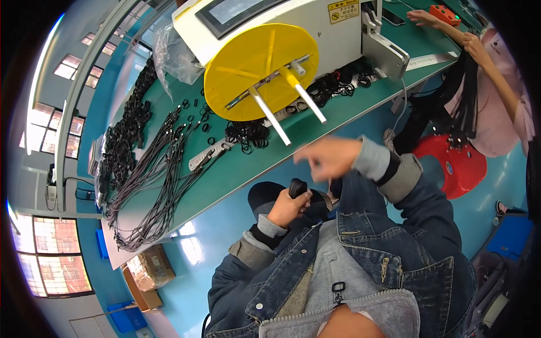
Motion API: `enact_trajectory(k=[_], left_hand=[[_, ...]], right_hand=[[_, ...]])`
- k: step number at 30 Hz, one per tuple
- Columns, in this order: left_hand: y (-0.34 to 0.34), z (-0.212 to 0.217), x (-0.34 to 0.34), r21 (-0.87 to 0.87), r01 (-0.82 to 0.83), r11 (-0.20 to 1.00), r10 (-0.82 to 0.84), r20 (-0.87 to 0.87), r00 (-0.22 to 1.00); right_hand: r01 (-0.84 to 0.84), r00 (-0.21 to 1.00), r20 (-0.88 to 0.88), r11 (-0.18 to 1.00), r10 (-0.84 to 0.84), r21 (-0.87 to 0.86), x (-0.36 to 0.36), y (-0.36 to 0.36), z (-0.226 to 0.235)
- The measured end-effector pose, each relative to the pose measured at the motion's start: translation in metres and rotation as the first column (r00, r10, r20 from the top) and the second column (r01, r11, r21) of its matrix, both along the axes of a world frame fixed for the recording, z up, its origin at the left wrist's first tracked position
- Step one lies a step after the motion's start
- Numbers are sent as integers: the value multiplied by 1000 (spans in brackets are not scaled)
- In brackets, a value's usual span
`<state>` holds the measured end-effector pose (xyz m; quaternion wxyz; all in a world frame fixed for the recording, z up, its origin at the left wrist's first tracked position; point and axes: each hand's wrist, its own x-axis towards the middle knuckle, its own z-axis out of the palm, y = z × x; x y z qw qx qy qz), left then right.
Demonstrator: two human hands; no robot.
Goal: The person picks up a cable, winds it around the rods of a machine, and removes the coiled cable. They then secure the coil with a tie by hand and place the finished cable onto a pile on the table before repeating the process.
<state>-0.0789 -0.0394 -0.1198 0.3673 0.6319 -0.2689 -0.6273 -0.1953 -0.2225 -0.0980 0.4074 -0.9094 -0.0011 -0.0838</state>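
Left hand (288,207) clenches a black coiled bundle (297,186) near the lap; above it, right hand (328,158) hovers blurred, fingers loosely curled.

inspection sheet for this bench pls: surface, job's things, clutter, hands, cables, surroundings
Surface: green bench top, much of it covered.
Job's things: small black coil gripped in the left hand; yellow disc with two white pegs on the white machine.
Clutter: black loops scattered below the disc; clear plastic bag.
Hands: left closed on the coil; right hand raised, blurred, apparently holding nothing.
Cables: long bundle of black cords laid along the bench.
Surroundings: another person seated on a red stool; cardboard box on the blue floor.
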Motion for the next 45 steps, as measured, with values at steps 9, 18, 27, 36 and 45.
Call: enact_trajectory(k=[9,18,27,36,45], left_hand=[[-9,11,7,-372,-226,900,236,-20,972],[-44,16,17,-555,-351,754,349,-114,930],[-28,11,25,-451,-340,826,275,-205,939],[-23,10,12,-463,129,877,135,496,858],[-29,11,0,-490,345,801,369,857,360]], right_hand=[[666,700,505,717,-505,-205,52,-27,-33],[271,937,-211,198,-278,942,6,28,-2],[-51,934,95,135,-344,990,-22,79,-8],[412,911,-318,629,-263,660,-29,36,38],[279,942,220,956,-253,-93,-10,41,23]])
